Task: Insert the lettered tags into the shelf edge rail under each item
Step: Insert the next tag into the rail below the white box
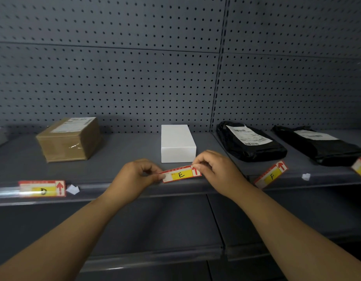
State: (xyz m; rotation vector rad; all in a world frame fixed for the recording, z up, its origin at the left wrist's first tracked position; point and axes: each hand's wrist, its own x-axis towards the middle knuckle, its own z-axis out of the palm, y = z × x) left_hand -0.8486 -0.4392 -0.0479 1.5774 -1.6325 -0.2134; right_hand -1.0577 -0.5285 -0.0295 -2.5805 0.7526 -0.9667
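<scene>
My left hand (135,175) pinches the left end of the red-and-yellow paper tag lettered E (181,174), thumb and curled fingers grasping it. My right hand (216,169) pinches its right end, beside the red arrow. I hold the tag at the front edge of the grey metal shelf (122,157), just in front of the white rectangular box (178,142). It is slightly tilted, with the right end higher. I cannot tell whether its lower edge sits in the clear plastic edge rail (5,192).

To the left, the matching tag lettered D (42,188) sits level in the rail, below the brown cardboard box with a white label (70,138). A crumpled white paper scrap (72,189) lies just beside it.

To the right, the tag lettered F (271,175) leans at the shelf front, right end raised, before a black plastic mailing bag with a white label (250,142). A second black bag (321,147) lies further right. The grey perforated back panel (135,78) stands behind everything.
</scene>
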